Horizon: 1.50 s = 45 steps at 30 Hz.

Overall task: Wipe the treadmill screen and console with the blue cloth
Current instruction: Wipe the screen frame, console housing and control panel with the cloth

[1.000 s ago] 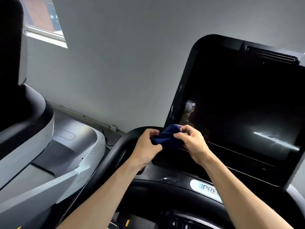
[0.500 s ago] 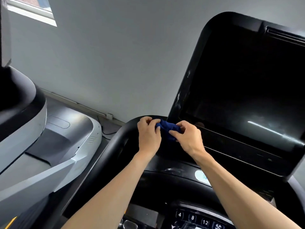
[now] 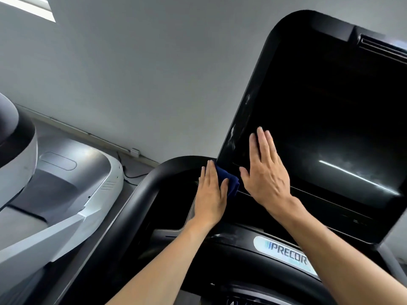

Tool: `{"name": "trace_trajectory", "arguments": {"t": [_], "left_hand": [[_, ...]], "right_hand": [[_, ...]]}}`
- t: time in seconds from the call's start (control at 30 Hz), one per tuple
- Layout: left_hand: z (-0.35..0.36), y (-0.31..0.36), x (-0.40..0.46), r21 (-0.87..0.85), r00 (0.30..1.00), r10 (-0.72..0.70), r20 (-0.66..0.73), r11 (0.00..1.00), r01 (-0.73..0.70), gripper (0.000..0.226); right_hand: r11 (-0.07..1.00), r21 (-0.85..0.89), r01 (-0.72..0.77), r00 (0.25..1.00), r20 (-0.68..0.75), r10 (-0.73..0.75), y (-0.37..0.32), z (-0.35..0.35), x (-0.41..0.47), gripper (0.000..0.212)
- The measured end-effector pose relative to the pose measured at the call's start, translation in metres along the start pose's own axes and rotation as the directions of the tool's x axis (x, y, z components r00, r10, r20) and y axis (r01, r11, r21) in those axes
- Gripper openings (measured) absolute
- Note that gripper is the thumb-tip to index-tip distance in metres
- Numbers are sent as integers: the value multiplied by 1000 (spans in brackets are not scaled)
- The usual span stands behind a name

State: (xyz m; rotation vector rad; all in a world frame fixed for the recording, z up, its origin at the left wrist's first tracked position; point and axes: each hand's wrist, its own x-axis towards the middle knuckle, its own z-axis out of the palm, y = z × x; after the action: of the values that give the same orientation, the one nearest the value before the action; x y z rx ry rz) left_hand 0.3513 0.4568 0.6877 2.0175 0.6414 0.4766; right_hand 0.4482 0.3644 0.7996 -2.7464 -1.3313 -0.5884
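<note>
Now both flat hands, left hand (image 3: 211, 194) and right hand (image 3: 265, 172), flank the bunched blue cloth (image 3: 229, 180).

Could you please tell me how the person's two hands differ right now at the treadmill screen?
The left hand lies low, at the black treadmill screen's bottom corner, touching the dark blue cloth. The right hand lies higher, flat on the glass. Both have straight fingers.

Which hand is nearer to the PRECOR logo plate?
Right. The right hand lies flat on the screen above the PRECOR logo plate; the left hand is further left, on the blue cloth.
</note>
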Motion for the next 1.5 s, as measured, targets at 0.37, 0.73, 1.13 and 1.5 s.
{"name": "trace_trajectory", "arguments": {"t": [0.37, 0.73, 1.13, 1.5], "left_hand": [[-9, 7, 33, -149, 956, 215, -202, 958, -247, 65], [-5, 28, 70, 37, 861, 422, -284, 902, -430, 49], [-5, 27, 65, 31, 850, 419, -320, 901, -433, 36], [-8, -6, 31, 77, 856, 439, -274, 897, -435, 35]], "right_hand": [[960, -239, 148, 968, 233, -92, 32, -8, 56, 128], [961, -187, 206, 911, 396, -118, 36, -9, 70, 166], [964, -185, 191, 918, 382, -109, 30, -17, 69, 160], [963, -199, 183, 906, 414, -87, 25, -20, 67, 160]]}}
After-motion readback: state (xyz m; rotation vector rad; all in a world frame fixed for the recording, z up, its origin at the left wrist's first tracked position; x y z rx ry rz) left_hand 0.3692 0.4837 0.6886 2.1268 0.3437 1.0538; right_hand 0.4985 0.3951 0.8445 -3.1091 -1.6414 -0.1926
